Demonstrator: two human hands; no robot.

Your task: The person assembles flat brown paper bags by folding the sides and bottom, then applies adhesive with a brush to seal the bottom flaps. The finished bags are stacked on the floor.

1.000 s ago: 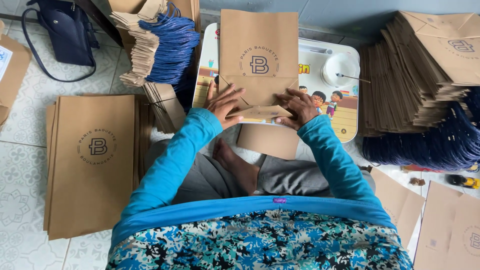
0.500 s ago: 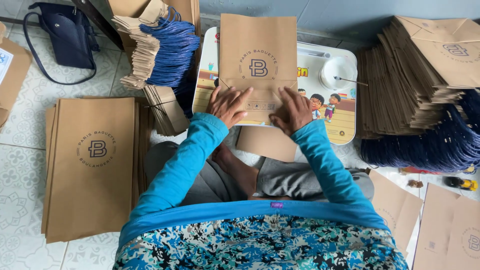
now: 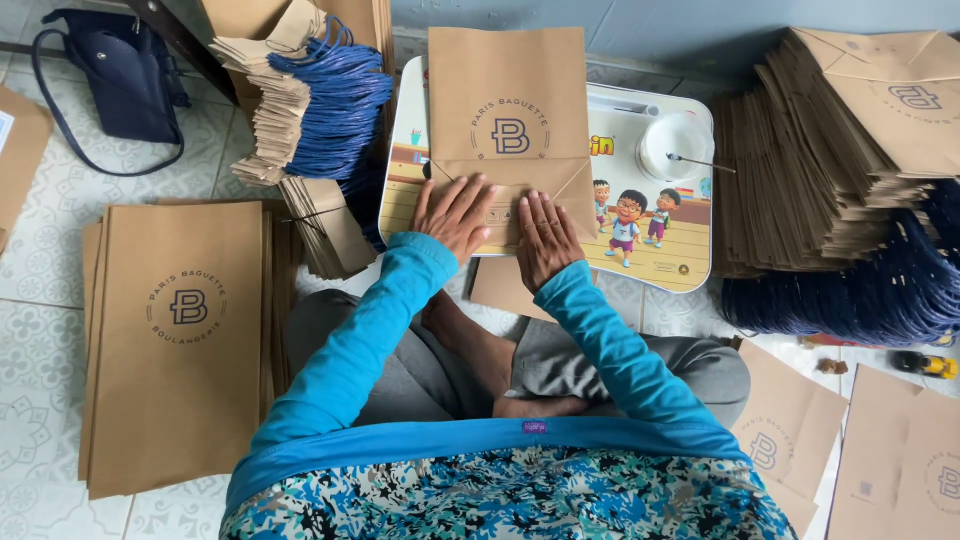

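Both my hands flat, fingers spread: left hand (image 3: 452, 212) and right hand (image 3: 541, 237) press the bag (image 3: 507, 110) bottom fold onto the tray (image 3: 660, 262), creasing it.

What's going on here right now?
A person sits cross-legged on the floor, with the left hand and right hand pressed flat side by side on the folded bottom of a brown paper bag. The bag lies on a small cartoon-printed lap table. A stack of flat bags lies on the person's left, a taller pile on the right, and blue cord handles lie by the table.
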